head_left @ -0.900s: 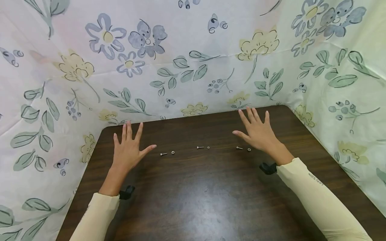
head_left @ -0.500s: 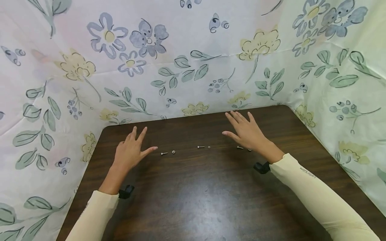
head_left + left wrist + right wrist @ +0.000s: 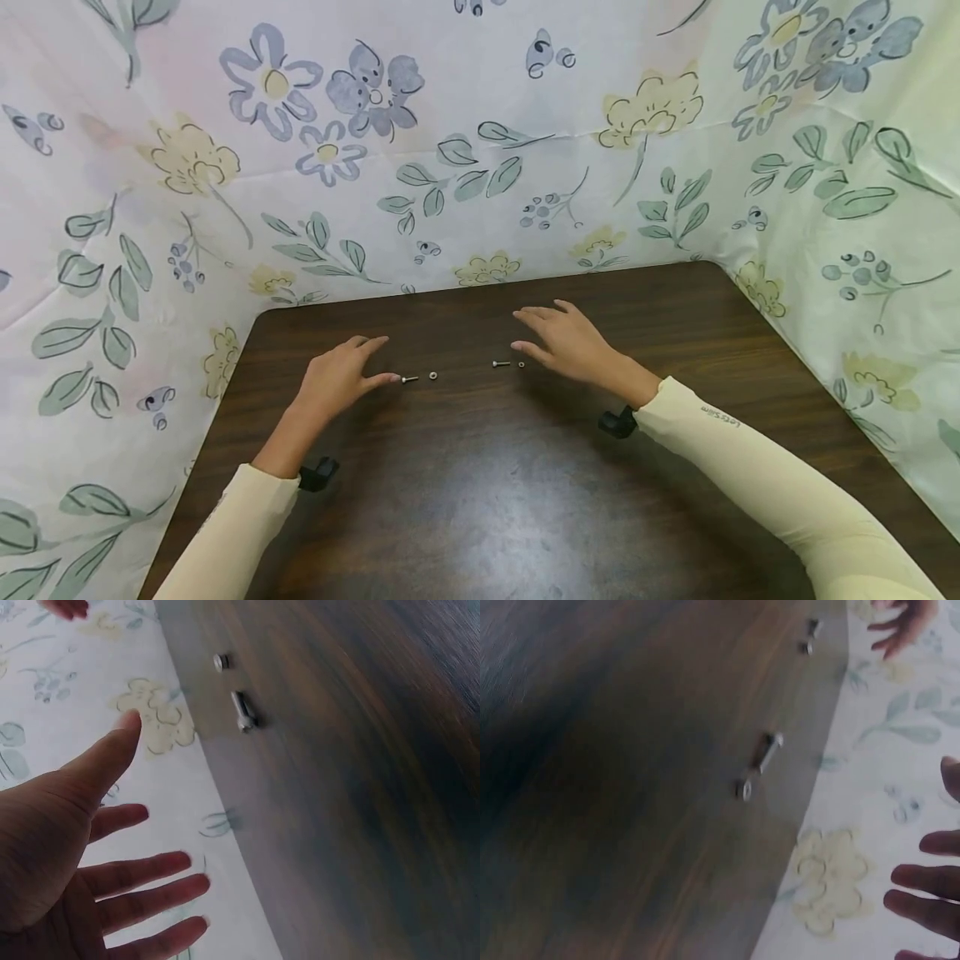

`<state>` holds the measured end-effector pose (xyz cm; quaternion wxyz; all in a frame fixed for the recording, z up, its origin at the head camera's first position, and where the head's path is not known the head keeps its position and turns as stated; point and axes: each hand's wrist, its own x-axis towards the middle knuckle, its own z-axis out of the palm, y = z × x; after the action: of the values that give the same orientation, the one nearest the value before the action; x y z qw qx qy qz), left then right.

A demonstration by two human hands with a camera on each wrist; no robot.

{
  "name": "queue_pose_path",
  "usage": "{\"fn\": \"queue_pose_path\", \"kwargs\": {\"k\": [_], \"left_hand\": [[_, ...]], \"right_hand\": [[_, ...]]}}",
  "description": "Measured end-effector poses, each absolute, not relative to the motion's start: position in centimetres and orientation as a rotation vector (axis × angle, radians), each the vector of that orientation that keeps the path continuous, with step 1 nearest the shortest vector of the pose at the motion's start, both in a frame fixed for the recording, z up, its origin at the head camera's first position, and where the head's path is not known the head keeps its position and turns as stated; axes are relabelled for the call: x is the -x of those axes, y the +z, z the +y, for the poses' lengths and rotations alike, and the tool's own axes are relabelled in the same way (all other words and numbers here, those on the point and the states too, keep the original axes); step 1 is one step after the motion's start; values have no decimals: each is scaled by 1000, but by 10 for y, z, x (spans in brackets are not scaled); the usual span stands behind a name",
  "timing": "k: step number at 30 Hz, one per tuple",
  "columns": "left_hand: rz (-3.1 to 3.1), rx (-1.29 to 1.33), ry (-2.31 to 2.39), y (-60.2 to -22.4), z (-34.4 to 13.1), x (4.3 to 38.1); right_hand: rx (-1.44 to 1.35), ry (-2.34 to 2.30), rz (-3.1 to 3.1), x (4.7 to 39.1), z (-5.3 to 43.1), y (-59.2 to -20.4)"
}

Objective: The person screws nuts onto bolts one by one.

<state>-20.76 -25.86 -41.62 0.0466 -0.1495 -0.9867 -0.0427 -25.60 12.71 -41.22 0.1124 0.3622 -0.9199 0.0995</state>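
Note:
My left hand [image 3: 335, 379] hovers over the left part of the table, its thumb tip overlapping the head of a small silver bolt [image 3: 409, 379] in the head view. Just right of that bolt lies a nut [image 3: 432, 376]. My right hand [image 3: 570, 343] is nearest the middle bolt [image 3: 501, 363] and its small nut [image 3: 522, 364], with the thumb right above them. Both hands are empty, fingers extended and loosely bent. In the left wrist view, a bolt [image 3: 244, 712] and nut [image 3: 221, 662] lie beyond the thumb. A third bolt and nut are hidden behind my right hand and forearm.
The dark wooden table [image 3: 450, 467] ends at the back against a floral cloth [image 3: 480, 192], which also rises along both sides. A black wrist camera [image 3: 318, 474] sits under my left wrist, another camera [image 3: 617, 422] under my right.
My right hand has moved left and nearer, from the right bolt and nut toward the middle pair, covering the right pair. My left hand has drawn slightly lower and right, its spread fingers bending.

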Motion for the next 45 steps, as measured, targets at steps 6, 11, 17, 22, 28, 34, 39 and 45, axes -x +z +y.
{"fn": "queue_pose_path", "kwargs": {"k": [6, 11, 17, 22, 28, 34, 39, 45], "left_hand": [[-3017, 504, -168, -418, -251, 210], [-3039, 518, -158, -423, -245, 212], [-3045, 520, -174, -432, -238, 214], [-3058, 489, -161, -440, -234, 215], [-3078, 455, -152, -445, -233, 217], [-3092, 439, -190, -447, -233, 220], [-3099, 443, -204, -448, -230, 220], [-3082, 430, -226, -453, -230, 222]], "right_hand": [[-1173, 316, -2657, 251, 107, -420], [-1253, 301, -2626, 249, 89, -425], [-1308, 288, -2594, 249, 70, -429], [-1354, 267, -2570, 251, 54, -432], [-1407, 288, -2561, 253, 36, -435], [-1429, 245, -2584, 254, 25, -440], [-1436, 261, -2605, 257, 20, -445], [-1445, 260, -2646, 260, 10, -447]]}}
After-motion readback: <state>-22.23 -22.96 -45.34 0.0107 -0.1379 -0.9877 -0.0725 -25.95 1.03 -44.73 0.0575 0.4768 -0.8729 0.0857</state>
